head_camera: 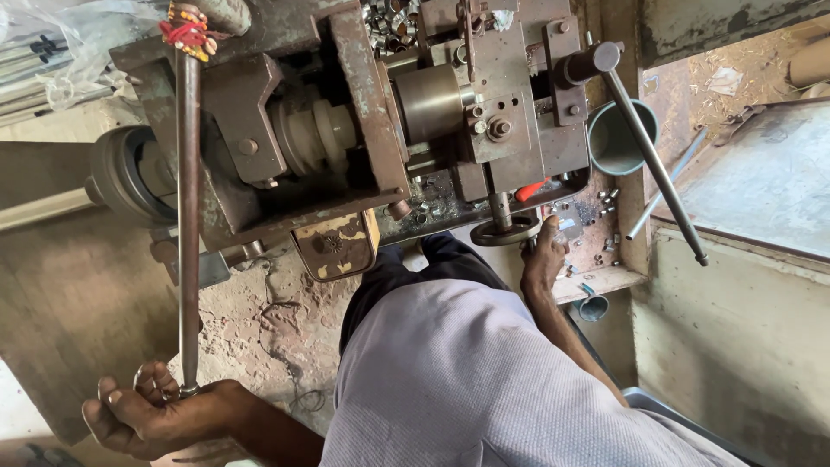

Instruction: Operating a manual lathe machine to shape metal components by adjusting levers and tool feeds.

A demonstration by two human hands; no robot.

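Observation:
I look down on an old rusty lathe-like machine (346, 130). My left hand (151, 415) at the lower left grips the near end of a long steel lever rod (188, 225) that runs up to the machine's top, where red and yellow thread (186, 33) is tied. My right hand (543, 258) rests against the machine's bench edge just beside a small round handwheel (506, 229), fingers curled, touching small metal parts there. Whether it holds a part is hidden.
A long angled handle bar (648, 151) sticks out at the right. A green metal cup (618, 137) stands beside it. Small metal ring parts (393, 22) fill a tray at the top. A dusty floor (259, 320) lies below; a grey metal plate (769, 182) at the right.

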